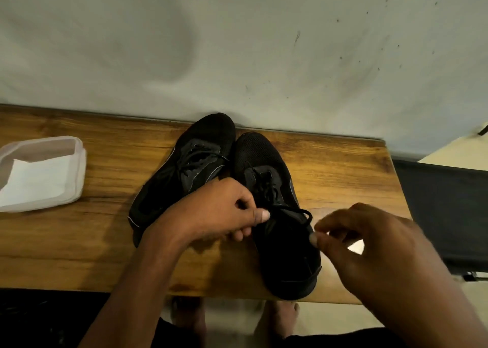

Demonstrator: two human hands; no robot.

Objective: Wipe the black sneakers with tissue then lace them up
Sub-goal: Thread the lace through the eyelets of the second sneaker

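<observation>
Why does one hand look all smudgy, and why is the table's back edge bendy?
In the head view the right hand is smeared, probably motion blur, while it pinches the lace; the left hand, also on the lace, looks sharper. The far edge of the table bows because this head camera is wide-angle. Dim light hides detail on the black right sneaker.

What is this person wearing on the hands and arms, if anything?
Nothing visible. The left hand and right hand are bare, with no gloves, rings or watch in view; the left forearm and right forearm are uncovered, no sleeve showing.
</observation>
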